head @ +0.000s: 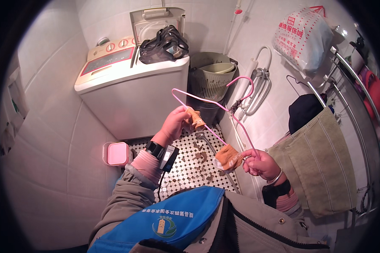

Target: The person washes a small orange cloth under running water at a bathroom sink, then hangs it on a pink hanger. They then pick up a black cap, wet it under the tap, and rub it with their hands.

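A pink clothes hanger [205, 99] is held up in front of me, its hook pointing up and right. Around the left part of its lower bar is one orange sock [195, 117], bunched up, with my left hand [176, 122] pinching it. A second orange sock [228, 158], with a pale toe, hangs from the right part of the same bar. My right hand [262, 164] grips the hanger's right corner, its fingertips against the edge of that second sock. Something dark is wound round the hanger's neck.
A twin-tub washing machine [139, 107] bears a dark mesh bag [164, 44]. Plastic baskets [212, 83] stand beside it. At right hang a green-brown towel [323, 164] and a plastic bag [300, 41]. A pink-lidded container [117, 154] is at left.
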Motion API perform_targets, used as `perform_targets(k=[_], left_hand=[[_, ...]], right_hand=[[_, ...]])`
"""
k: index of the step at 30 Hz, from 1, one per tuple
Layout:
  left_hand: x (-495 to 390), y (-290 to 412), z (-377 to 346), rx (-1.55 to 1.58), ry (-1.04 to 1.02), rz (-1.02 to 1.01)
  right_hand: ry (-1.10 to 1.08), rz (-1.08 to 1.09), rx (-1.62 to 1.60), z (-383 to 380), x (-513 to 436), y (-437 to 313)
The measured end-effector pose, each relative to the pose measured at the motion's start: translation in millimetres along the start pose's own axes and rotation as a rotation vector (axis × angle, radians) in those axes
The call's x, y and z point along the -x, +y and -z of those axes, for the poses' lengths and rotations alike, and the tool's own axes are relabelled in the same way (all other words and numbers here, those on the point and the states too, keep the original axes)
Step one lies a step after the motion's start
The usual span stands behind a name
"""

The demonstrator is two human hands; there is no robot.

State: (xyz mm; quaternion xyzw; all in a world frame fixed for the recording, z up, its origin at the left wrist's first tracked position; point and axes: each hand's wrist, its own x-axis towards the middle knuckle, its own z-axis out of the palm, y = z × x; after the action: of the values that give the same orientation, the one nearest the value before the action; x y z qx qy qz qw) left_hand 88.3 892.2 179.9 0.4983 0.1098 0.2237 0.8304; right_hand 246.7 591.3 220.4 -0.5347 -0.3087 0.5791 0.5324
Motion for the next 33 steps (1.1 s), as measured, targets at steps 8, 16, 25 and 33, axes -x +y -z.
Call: perform_targets(k=[8, 16, 25, 33], left_hand=[[-12.3, -20.2, 11.2, -0.080, 0.248, 0.017], [-19.7, -0.4, -15.3, -0.788, 0.604, -0.762], [-45.7, 15.1, -44.3, -0.820, 0.527, -0.661], [-36.7, 9.1, -87.1, -0.843, 0.118, -0.723]], right_hand=[[0.052, -0.015, -0.004, 5.7, 3.5, 5.3], [0.028, 0.021, -0.029, 16.9, 6.7, 14.1], [0.047, 0.048, -0.024, 30.7, 19.7, 8.9], [0.189, -0.062, 0.030, 35.0, 38.5, 20.2]])
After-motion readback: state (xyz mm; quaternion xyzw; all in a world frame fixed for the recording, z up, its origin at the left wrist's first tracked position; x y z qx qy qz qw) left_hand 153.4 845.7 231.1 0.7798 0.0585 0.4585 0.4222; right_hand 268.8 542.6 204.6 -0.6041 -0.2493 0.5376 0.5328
